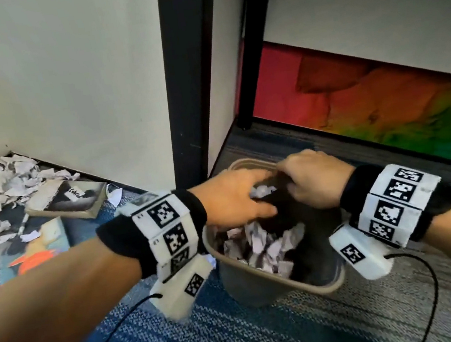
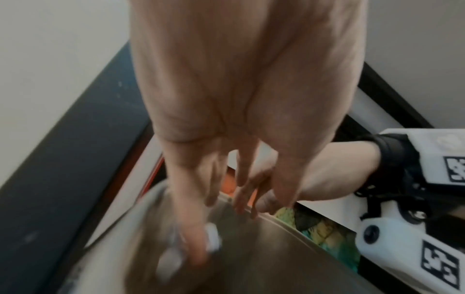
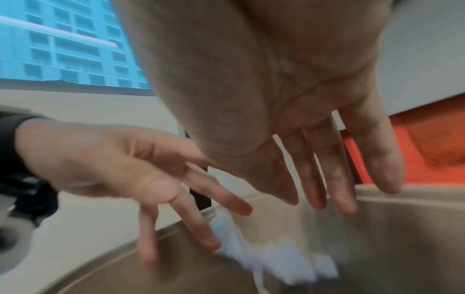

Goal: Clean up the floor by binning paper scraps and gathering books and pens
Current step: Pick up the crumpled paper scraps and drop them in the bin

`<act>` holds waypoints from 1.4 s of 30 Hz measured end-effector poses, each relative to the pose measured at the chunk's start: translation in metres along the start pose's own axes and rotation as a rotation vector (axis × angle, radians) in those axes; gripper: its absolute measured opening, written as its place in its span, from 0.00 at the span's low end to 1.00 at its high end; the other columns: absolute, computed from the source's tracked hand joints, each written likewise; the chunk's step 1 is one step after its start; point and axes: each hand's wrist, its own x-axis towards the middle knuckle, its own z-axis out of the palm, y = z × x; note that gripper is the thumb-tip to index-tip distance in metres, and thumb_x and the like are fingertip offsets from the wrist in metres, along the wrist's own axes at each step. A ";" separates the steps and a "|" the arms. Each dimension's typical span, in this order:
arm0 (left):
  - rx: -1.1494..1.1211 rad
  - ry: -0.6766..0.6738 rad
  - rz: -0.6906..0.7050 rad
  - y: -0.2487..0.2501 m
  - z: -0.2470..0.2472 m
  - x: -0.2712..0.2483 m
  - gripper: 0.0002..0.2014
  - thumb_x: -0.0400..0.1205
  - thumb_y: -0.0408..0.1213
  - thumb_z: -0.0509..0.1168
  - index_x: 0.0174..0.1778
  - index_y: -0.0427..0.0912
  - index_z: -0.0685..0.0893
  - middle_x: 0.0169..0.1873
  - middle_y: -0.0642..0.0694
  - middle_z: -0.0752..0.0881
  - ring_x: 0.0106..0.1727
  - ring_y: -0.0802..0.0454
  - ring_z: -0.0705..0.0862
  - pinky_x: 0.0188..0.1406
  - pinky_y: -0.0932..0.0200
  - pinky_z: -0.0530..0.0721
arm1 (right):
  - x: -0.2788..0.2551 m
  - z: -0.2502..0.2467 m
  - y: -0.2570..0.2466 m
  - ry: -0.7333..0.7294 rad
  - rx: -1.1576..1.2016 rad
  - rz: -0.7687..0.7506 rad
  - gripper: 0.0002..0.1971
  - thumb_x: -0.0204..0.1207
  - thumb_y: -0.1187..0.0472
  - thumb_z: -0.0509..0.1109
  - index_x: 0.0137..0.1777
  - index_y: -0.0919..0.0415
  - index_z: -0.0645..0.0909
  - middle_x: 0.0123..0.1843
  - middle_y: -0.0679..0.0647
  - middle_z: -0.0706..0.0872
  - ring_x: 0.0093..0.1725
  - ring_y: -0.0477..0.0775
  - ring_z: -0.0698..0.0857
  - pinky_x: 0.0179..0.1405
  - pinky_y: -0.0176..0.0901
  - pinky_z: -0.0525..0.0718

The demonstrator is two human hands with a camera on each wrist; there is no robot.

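Both hands hover over a tan bin (image 1: 321, 288) that holds crumpled white paper scraps (image 1: 267, 245). My left hand (image 1: 236, 195) and right hand (image 1: 310, 178) are close together above its far rim, a scrap (image 1: 262, 190) between them. In the wrist views the fingers (image 2: 196, 228) of my left hand (image 2: 226, 189) and of my right hand (image 3: 327, 189) are straight and spread, with blurred scraps (image 3: 251, 248) dropping loose into the bin (image 3: 390, 238). To the left, on the floor, lie a scrap pile (image 1: 6, 180), a black-and-white book (image 1: 70, 198), a colourful book (image 1: 36, 246) and a pen (image 1: 23, 226).
Black furniture legs (image 1: 183, 74) stand right behind the bin against a white wall. A red-to-green panel (image 1: 384, 106) runs along the floor at the right. Blue-grey carpet (image 1: 243, 338) surrounds the bin. Thin black cables (image 1: 111, 334) hang from both wrist units.
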 end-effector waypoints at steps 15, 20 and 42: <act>0.287 -0.123 -0.377 -0.127 0.061 -0.041 0.16 0.80 0.31 0.60 0.64 0.43 0.82 0.58 0.41 0.86 0.58 0.40 0.85 0.54 0.51 0.83 | -0.013 0.002 -0.068 0.135 0.000 -0.122 0.12 0.82 0.48 0.60 0.54 0.53 0.80 0.55 0.53 0.82 0.56 0.59 0.82 0.51 0.52 0.81; 0.255 -0.127 -0.349 -0.162 0.147 -0.013 0.17 0.84 0.33 0.59 0.69 0.39 0.79 0.70 0.39 0.76 0.70 0.41 0.76 0.66 0.48 0.77 | -0.009 0.017 -0.028 0.088 -0.049 0.163 0.24 0.80 0.47 0.64 0.73 0.55 0.70 0.71 0.60 0.70 0.70 0.66 0.72 0.65 0.64 0.77; 0.338 0.145 -0.531 -0.180 0.199 -0.009 0.22 0.87 0.38 0.52 0.79 0.47 0.67 0.63 0.40 0.81 0.61 0.35 0.83 0.59 0.44 0.79 | 0.019 0.011 0.048 0.005 0.198 0.153 0.10 0.84 0.58 0.62 0.62 0.55 0.81 0.59 0.56 0.86 0.59 0.60 0.83 0.53 0.43 0.75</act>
